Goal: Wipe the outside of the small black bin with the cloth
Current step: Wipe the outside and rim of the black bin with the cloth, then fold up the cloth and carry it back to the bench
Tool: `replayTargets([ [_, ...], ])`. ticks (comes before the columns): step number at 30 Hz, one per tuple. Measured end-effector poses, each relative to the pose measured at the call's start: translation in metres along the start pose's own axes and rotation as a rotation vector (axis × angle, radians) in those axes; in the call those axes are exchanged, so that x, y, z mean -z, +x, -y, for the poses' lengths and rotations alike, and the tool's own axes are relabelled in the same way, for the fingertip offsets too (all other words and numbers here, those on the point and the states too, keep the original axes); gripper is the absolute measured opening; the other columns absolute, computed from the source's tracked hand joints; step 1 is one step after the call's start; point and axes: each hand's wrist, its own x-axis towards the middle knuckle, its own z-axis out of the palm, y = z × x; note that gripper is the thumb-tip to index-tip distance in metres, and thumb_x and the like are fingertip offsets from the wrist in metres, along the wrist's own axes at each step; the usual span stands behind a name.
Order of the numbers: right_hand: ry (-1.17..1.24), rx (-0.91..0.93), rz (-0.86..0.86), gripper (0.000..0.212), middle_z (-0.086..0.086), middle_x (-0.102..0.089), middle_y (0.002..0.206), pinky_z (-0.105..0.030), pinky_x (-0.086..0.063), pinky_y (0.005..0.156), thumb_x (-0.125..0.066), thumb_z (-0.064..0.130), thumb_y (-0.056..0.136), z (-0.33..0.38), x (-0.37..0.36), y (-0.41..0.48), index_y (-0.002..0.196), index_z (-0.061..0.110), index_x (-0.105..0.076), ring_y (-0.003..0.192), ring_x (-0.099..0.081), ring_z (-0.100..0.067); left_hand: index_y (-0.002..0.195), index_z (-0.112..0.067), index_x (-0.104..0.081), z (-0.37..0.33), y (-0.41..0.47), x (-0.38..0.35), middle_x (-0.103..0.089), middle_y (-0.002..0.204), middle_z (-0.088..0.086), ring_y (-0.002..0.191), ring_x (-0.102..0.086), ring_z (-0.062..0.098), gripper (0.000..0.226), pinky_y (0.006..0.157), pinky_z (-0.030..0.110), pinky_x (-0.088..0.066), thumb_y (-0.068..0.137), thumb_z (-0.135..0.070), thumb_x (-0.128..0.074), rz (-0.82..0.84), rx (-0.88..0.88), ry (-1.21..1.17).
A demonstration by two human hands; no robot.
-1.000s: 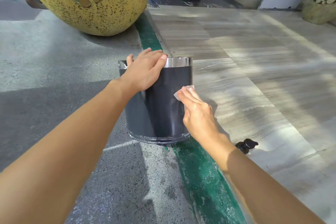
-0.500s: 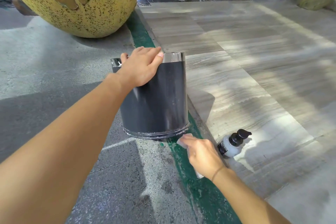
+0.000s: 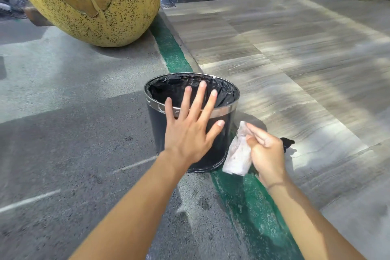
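On the floor point(image 3: 84, 143), astride the green stripe point(image 3: 242, 196) where grey paving meets pale tile, the bin point(image 3: 225, 133) stands upright, its silver rim toward the top and a black liner point(image 3: 168, 88) crumpled inside. Left hand point(image 3: 187, 133) is spread flat with fingers wide, holding nothing; it lies in front of the bin's near wall, fingertips reaching past the rim toward 12 o'clock, though whether the palm touches the wall I cannot tell. Right hand point(image 3: 266, 150) sits at 4 o'clock from the bin, its grip closed on the cloth point(image 3: 237, 154), pinched between thumb and fingers near the upper end. From that grip the cloth hangs down toward 7 o'clock, a pale crumpled wad just beside the bin's lower right wall; contact with the wall cannot be made out. Behind the right hand, at 3 o'clock, a small black pump top point(image 3: 287, 142) peeks out. Far off at 11 o'clock looms a large yellow speckled pot point(image 3: 118, 17).
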Motion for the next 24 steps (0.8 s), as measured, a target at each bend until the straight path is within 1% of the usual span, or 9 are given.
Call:
replayTargets([
  [7, 0.287, -0.179, 0.043, 0.041, -0.009, -0.071, 0.119, -0.045, -0.044, 0.108, -0.054, -0.013, 0.088, 0.007, 0.010, -0.007, 0.120, 0.007, -0.068, 0.114, -0.066, -0.023, 0.158, -0.031, -0.003, -0.011, -0.057, -0.014, 0.004, 0.167, -0.002, 0.153, -0.001, 0.026, 0.069, 0.113, 0.067, -0.011, 0.100, -0.063, -0.022, 0.069, -0.066, 0.000],
  [11, 0.363, -0.215, 0.055, 0.037, -0.013, -0.074, 0.112, -0.042, -0.049, 0.103, -0.053, -0.015, 0.088, 0.028, 0.010, -0.021, 0.111, 0.009, -0.070, 0.108, -0.068, -0.026, 0.158, -0.028, -0.004, -0.018, -0.062, -0.002, 0.003, 0.167, -0.004, 0.153, 0.002, 0.021, 0.066, 0.117, 0.062, -0.002, 0.101, -0.060, -0.015, 0.123, 0.004, -0.054],
  [13, 0.395, -0.213, 0.089, 0.038, -0.015, -0.072, 0.114, -0.039, -0.051, 0.100, -0.051, -0.015, 0.088, 0.039, 0.010, -0.030, 0.111, 0.008, -0.069, 0.110, -0.068, -0.026, 0.157, -0.028, -0.018, -0.021, -0.058, 0.012, -0.016, 0.165, -0.006, 0.153, -0.006, 0.014, 0.063, 0.119, 0.056, 0.008, 0.102, -0.058, -0.011, 0.135, 0.094, -0.239],
  [14, 0.413, -0.215, 0.133, 0.038, -0.015, -0.071, 0.117, -0.037, -0.051, 0.100, -0.050, -0.015, 0.089, 0.046, 0.009, -0.035, 0.113, 0.008, -0.068, 0.111, -0.067, -0.025, 0.149, -0.031, -0.035, -0.022, -0.054, 0.019, -0.038, 0.156, -0.009, 0.149, -0.021, 0.011, 0.059, 0.119, 0.055, 0.009, 0.102, -0.057, -0.011, 0.149, 0.155, -0.380],
  [15, 0.422, -0.226, 0.190, 0.038, -0.014, -0.070, 0.119, -0.037, -0.050, 0.100, -0.050, -0.014, 0.089, 0.054, 0.008, -0.040, 0.116, 0.009, -0.066, 0.113, -0.066, -0.024, 0.133, -0.035, -0.052, -0.022, -0.050, 0.027, -0.059, 0.136, -0.012, 0.138, -0.040, 0.007, 0.054, 0.119, 0.056, 0.006, 0.102, -0.057, -0.015, 0.161, 0.212, -0.520],
  [16, 0.421, -0.246, 0.243, 0.039, -0.012, -0.070, 0.121, -0.037, -0.050, 0.100, -0.051, -0.012, 0.089, 0.064, 0.005, -0.046, 0.118, 0.009, -0.066, 0.115, -0.065, -0.024, 0.116, -0.036, -0.061, -0.020, -0.045, 0.035, -0.069, 0.115, -0.015, 0.122, -0.053, 0.003, 0.048, 0.119, 0.057, -0.001, 0.101, -0.058, -0.021, 0.180, 0.251, -0.661],
  [17, 0.416, -0.261, 0.286, 0.039, -0.011, -0.069, 0.123, -0.038, -0.050, 0.100, -0.053, -0.011, 0.088, 0.074, 0.002, -0.051, 0.119, 0.009, -0.065, 0.117, -0.064, -0.024, 0.109, -0.035, -0.065, -0.017, -0.040, 0.044, -0.072, 0.103, -0.018, 0.111, -0.059, 0.000, 0.043, 0.118, 0.056, -0.012, 0.099, -0.057, -0.029, 0.213, 0.266, -0.820],
  [20, 0.392, -0.254, 0.364, 0.045, -0.010, -0.067, 0.127, -0.038, -0.049, 0.102, -0.059, -0.012, 0.084, 0.111, -0.018, -0.062, 0.124, 0.008, -0.062, 0.122, -0.061, -0.024, 0.116, -0.030, -0.070, -0.001, -0.031, 0.078, -0.074, 0.107, -0.015, 0.105, -0.067, 0.005, 0.030, 0.101, 0.045, -0.048, 0.098, -0.043, -0.050, 0.304, 0.299, -1.243],
  [24, 0.227, -0.251, 0.475, 0.070, -0.006, -0.060, 0.137, -0.035, -0.047, 0.103, -0.067, -0.013, 0.080, 0.166, -0.039, -0.079, 0.139, 0.021, -0.052, 0.128, -0.055, -0.017, 0.112, -0.030, -0.070, 0.021, -0.038, 0.139, -0.075, 0.091, -0.007, 0.074, -0.068, 0.014, 0.027, 0.074, 0.041, -0.056, 0.092, -0.045, -0.059, 0.300, 0.396, -1.257],
])
